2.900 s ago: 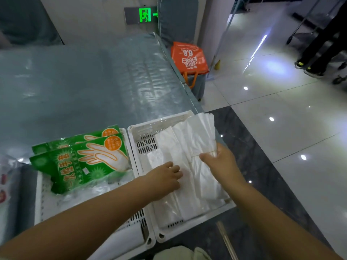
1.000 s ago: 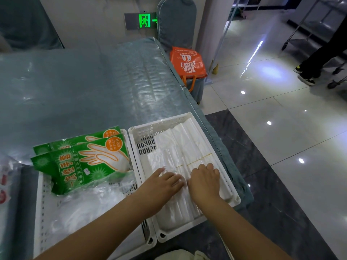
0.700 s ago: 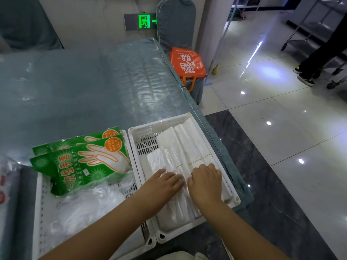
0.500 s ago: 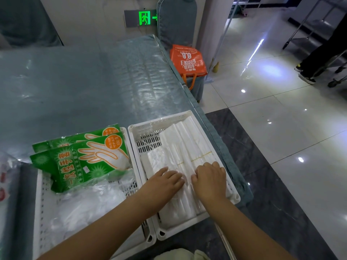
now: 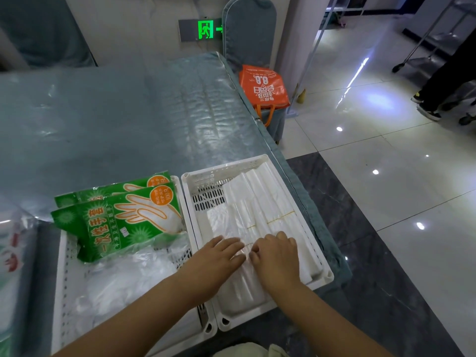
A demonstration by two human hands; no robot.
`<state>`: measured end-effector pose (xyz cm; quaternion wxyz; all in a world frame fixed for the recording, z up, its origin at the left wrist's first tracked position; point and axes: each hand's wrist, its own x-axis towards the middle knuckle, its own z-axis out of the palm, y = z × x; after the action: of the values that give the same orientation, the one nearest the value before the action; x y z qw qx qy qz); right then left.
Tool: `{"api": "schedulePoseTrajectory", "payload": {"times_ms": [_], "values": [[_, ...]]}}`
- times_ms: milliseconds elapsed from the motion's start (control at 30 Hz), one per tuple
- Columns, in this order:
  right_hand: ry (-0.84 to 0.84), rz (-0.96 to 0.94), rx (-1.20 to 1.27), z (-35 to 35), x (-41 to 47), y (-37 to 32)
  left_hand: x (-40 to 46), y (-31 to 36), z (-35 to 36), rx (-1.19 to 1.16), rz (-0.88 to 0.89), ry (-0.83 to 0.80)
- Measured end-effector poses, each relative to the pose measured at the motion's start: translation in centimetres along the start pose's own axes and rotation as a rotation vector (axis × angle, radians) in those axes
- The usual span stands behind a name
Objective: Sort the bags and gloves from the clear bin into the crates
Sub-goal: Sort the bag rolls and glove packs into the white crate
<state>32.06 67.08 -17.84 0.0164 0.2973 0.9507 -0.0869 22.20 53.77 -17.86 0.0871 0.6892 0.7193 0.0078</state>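
Observation:
Two white crates stand side by side on the table. The right crate (image 5: 195,191) holds bundles of white plastic bags (image 5: 268,202) tied with rubber bands. My left hand (image 5: 219,256) and my right hand (image 5: 277,256) lie flat, palms down, side by side on the near bundles, fingers spread, gripping nothing. The left crate (image 5: 63,279) holds two green glove packs (image 5: 116,222) at its far end and loose clear plastic gloves (image 5: 123,282) nearer to me. A clear bin (image 5: 13,253) shows at the left edge.
The table (image 5: 103,119) has a grey-blue cover under clear plastic sheeting. An orange shopping bag (image 5: 262,86) sits on a chair past the table's right edge. Glossy tiled floor lies to the right, with a person's legs (image 5: 443,81) at the far right.
My right hand laid a bundle of white bags into the right crate and let go. Both hands then settled flat on the bundles and have barely moved since.

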Motion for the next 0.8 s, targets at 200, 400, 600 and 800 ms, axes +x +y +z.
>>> {"api": "schedulePoseTrajectory", "payload": {"times_ms": [200, 400, 600, 800], "values": [[0.112, -0.056, 0.116, -1.9, 1.6, 0.0, -1.3, -0.3, -1.8, -0.125, -0.223, 0.083], [0.174, -0.229, 0.242, -5.9, 3.8, -4.8, -6.6, -2.2, -9.3, -0.08, -0.475, 0.325], [0.265, -0.545, 0.338, -10.7, 4.4, -15.0, -18.3, -3.2, -16.5, 0.028, -0.717, 0.453], [0.299, -0.791, 0.373, -13.4, 1.3, -27.3, -31.7, -3.5, -18.0, 0.045, -1.014, 0.468]]}}
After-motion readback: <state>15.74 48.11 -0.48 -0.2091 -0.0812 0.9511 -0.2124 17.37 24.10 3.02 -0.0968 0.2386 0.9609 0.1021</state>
